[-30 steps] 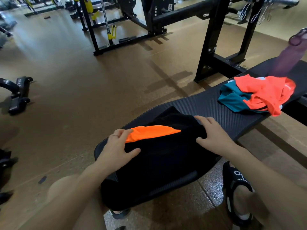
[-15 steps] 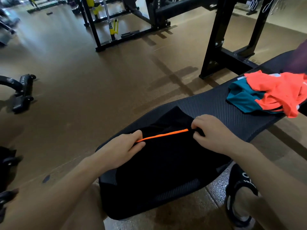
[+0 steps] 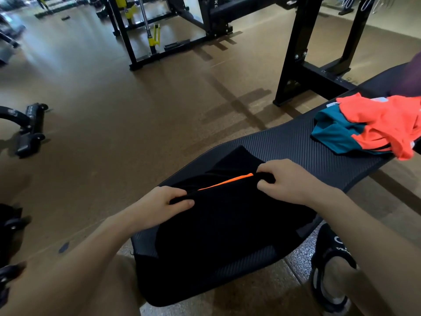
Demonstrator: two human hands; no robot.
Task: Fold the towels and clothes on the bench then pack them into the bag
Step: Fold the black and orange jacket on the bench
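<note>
A black garment [image 3: 230, 222] with an orange stripe [image 3: 225, 182] lies on the near end of the black padded bench [image 3: 293, 142]. My left hand [image 3: 164, 201] pinches its folded edge on the left. My right hand [image 3: 289, 179] grips the same edge on the right, by the stripe's end. Farther along the bench, at the right, an orange and teal garment [image 3: 373, 128] lies crumpled. A dark purple thing [image 3: 410, 78] shows at the right edge behind it; I cannot tell what it is. No bag is recognisable.
A black rack frame [image 3: 303, 53] stands on the brown gym floor [image 3: 114, 115] behind the bench. More racks with yellow parts [image 3: 155, 35] are farther back. Black equipment [image 3: 29, 128] sits on the floor at left. My sandalled foot [image 3: 330, 270] is beside the bench.
The black fabric has been folded over the wide orange panel, leaving only a thin stripe. Both hands went from lying flat on the garment to gripping its folded edge.
</note>
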